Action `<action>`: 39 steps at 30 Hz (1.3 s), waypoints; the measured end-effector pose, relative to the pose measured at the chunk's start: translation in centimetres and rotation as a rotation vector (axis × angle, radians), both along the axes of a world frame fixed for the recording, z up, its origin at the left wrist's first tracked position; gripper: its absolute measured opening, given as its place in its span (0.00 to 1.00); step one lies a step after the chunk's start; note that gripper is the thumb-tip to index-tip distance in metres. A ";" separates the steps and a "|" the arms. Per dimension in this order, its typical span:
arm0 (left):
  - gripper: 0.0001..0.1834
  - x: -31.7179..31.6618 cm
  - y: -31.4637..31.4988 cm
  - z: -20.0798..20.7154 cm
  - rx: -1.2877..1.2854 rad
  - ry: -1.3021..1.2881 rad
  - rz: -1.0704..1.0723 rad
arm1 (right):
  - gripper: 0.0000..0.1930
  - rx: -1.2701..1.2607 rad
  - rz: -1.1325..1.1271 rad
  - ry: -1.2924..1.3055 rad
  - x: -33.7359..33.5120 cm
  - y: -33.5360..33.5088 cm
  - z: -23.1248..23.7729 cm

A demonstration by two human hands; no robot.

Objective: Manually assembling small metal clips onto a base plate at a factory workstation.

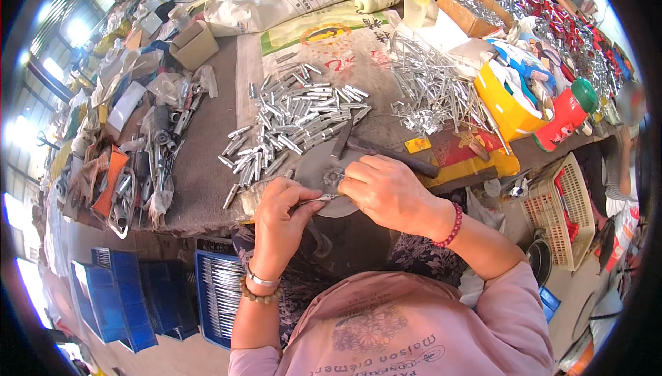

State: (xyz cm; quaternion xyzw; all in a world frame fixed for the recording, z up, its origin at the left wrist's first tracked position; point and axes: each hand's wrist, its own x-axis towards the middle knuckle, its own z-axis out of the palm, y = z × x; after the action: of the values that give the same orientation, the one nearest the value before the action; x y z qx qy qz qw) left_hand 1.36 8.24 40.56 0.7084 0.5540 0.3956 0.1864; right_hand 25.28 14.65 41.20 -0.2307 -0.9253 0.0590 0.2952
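My left hand (281, 212) pinches a slim silver metal piece (318, 199) between thumb and fingers, its tip pointing right. Close to that tip, my right hand (386, 190) has its fingers drawn together; what they hold, if anything, is hidden. Both hands are at the table's near edge, over a round grey metal disc (314, 167). Just beyond the right hand lies a hammer (396, 156) with a dark handle. A heap of short silver metal tubes (303, 117) spreads behind the disc. Farther right is a pile of thin metal rods (438, 85).
Tools and scraps crowd the table's left side, near an open cardboard box (194, 46). A yellow container (507, 103) and a red bottle with a green lid (565, 115) stand right. Blue bins (114, 300) and a plastic basket (562, 214) are below table height.
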 end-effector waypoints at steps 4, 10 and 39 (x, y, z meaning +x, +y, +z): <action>0.10 0.3 0.0 -0.4 -0.022 -0.061 0.007 | 0.04 0.010 -0.016 0.025 -0.8 -0.1 -0.5; 0.10 0.3 -0.6 0.2 -0.054 -0.087 0.051 | 0.04 -0.002 -0.029 0.156 -0.6 -0.3 -0.6; 0.12 -0.3 -0.1 -1.9 0.071 0.022 -0.030 | 0.09 -0.024 -0.435 0.307 5.2 3.8 -0.7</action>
State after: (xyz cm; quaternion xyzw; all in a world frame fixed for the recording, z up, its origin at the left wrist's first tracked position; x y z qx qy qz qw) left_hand 1.10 8.14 38.64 0.7272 0.5310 0.4041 0.1611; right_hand 30.50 18.43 40.48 -0.4161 -0.7975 0.0394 0.4351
